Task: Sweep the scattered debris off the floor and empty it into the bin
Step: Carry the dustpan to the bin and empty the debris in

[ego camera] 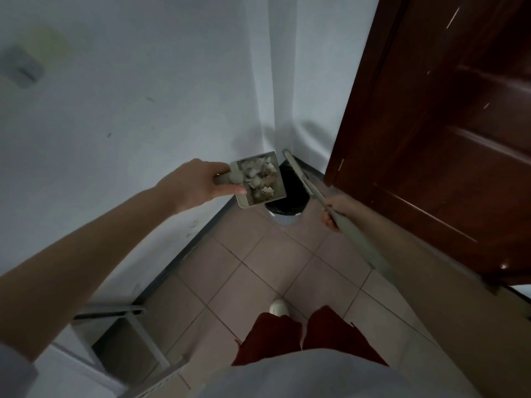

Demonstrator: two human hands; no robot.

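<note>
My left hand [198, 182] grips the handle of a grey dustpan [247, 196], held level in the air beside the wall. Pale scraps of debris [261, 178] lie heaped in the pan. The pan's far edge hangs over the rim of a round bin [290, 191] with a black liner, standing in the room's corner. My right hand [337, 209] is closed on the long grey handle of a broom [304, 180]. The broom's head reaches over the bin's right side, near the dustpan.
A dark wooden door [448, 133] stands open at the right, close to the bin. White walls [138, 110] meet in the corner behind it. Beige tiled floor [273, 262] lies in front. A metal frame [123, 320] stands at lower left.
</note>
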